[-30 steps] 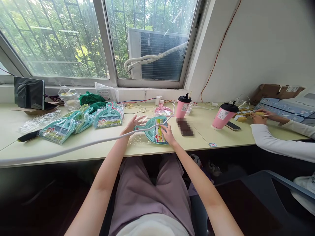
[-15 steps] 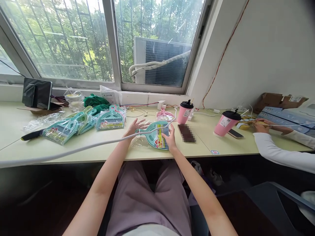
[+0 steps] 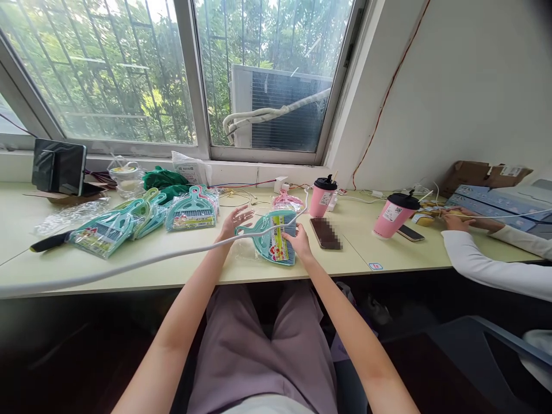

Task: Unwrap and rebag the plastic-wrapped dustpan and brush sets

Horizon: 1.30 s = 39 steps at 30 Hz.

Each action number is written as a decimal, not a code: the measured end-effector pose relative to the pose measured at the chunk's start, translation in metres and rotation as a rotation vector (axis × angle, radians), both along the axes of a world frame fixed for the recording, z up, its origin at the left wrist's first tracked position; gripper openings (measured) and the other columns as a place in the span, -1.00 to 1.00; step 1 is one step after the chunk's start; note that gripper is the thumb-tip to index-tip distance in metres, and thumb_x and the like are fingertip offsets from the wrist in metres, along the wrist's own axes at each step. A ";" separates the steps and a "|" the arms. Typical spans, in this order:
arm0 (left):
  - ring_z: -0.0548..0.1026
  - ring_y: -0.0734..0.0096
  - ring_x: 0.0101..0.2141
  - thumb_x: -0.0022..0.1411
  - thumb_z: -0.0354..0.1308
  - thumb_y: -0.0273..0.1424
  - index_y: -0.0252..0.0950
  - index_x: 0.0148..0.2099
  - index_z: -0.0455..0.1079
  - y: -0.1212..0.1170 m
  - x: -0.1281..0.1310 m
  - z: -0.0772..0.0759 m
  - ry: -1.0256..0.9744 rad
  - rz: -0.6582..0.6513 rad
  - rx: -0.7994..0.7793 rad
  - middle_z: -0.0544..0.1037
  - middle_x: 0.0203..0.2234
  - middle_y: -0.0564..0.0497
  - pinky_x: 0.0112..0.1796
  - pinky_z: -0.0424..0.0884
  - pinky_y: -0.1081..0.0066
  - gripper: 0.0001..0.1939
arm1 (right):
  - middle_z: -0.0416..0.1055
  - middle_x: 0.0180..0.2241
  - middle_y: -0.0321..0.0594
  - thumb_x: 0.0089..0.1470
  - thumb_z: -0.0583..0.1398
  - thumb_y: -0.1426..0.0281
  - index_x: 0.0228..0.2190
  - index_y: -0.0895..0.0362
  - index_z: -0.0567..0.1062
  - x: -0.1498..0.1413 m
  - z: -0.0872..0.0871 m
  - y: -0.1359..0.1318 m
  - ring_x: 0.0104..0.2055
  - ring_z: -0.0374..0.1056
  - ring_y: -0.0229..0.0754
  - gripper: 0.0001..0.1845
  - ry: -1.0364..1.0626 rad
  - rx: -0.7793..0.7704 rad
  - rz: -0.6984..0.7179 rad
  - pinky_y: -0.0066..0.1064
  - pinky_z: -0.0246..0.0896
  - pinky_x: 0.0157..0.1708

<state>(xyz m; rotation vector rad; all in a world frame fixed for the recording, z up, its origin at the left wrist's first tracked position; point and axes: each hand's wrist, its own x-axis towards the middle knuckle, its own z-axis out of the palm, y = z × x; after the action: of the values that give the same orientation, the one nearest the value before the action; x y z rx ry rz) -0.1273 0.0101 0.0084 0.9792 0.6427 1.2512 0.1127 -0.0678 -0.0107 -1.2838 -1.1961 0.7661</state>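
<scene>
Right hand (image 3: pixel 298 241) is clamped on the right edge of a teal dustpan-and-brush set (image 3: pixel 276 244) in clear plastic wrap, with the fingers curled over that edge. I can't see the thumb. Left hand (image 3: pixel 236 223) is open with the fingers spread, just beside the dustpan's looped handle and not closed on anything. The hands are apart, with the dustpan between them at the front of the pale desk (image 3: pixel 349 259), centre of the frame. A white cable (image 3: pixel 181 251) runs from the lower left across the pack and up toward a pink cup with a black lid (image 3: pixel 324 198).

Left of the hands, more teal dustpan packs (image 3: pixel 103 234) lie in a row. A pink dustpan pack (image 3: pixel 287 202) sits ahead of the hands. To the right are a phone with a pixelated patch (image 3: pixel 325 233), a second pink cup (image 3: pixel 399 215) and a smaller phone (image 3: pixel 409 233). A co-worker's hand (image 3: pixel 457 219) in a white sleeve (image 3: pixel 487 259) works at the right edge, near blue flat boxes (image 3: pixel 487 202). A tablet on a stand (image 3: pixel 58 167) sits at the upper left, below the window (image 3: pixel 107 75).
</scene>
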 end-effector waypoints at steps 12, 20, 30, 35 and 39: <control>0.27 0.00 0.22 0.15 0.27 -0.28 -0.21 -0.02 0.49 -0.016 -0.003 0.050 0.419 0.476 0.498 0.52 0.02 -0.13 0.08 0.33 0.20 -0.67 | 0.55 -0.16 -0.09 -0.13 0.32 0.27 -0.18 0.05 0.38 -0.011 0.017 -0.007 -0.13 0.50 0.02 -0.57 -0.106 0.183 0.035 -0.13 0.40 -0.09; 0.57 0.02 -0.19 -0.05 0.39 -0.43 -0.20 -0.44 0.59 -0.007 0.013 0.125 0.826 -0.119 0.690 0.62 -0.45 -0.09 -0.16 0.41 0.29 -0.94 | 0.58 -0.24 -0.20 -0.07 0.25 0.31 -0.21 -0.01 0.38 -0.010 0.028 -0.016 -0.21 0.51 0.02 -0.68 -0.254 0.271 0.060 -0.16 0.38 -0.18; 0.56 0.27 -0.46 0.00 0.31 -0.43 -0.23 -0.46 0.60 -0.005 0.017 0.127 1.180 -0.083 0.999 0.62 -0.52 -0.04 -0.39 0.37 0.43 -0.95 | 0.58 -0.22 -0.19 -0.06 0.26 0.32 -0.20 0.01 0.39 -0.014 0.026 -0.017 -0.18 0.51 0.01 -0.68 -0.184 0.269 0.081 -0.19 0.38 -0.19; 0.60 0.33 -0.39 0.04 0.26 -0.42 -0.31 -0.39 0.59 0.005 0.026 0.124 1.193 -0.196 0.968 0.65 -0.45 -0.05 -0.33 0.44 0.47 -0.91 | 0.57 -0.21 -0.21 -0.04 0.25 0.34 -0.17 0.03 0.39 -0.014 0.027 -0.020 -0.16 0.51 -0.03 -0.67 -0.165 0.263 0.072 -0.25 0.38 -0.18; 0.58 0.39 -0.44 0.08 0.24 -0.41 -0.36 -0.36 0.55 0.005 0.031 0.121 1.156 -0.133 0.893 0.63 -0.48 -0.06 -0.39 0.46 0.52 -0.89 | 0.56 -0.21 -0.22 0.00 0.23 0.34 -0.16 0.03 0.38 -0.014 0.032 -0.023 -0.14 0.49 -0.04 -0.69 -0.171 0.201 0.009 -0.26 0.35 -0.17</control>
<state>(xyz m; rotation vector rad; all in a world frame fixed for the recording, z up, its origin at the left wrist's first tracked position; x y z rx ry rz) -0.0963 0.0154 0.1296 2.5123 0.8550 0.7229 0.0984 -0.0911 0.0210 -1.1956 -1.3805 0.5348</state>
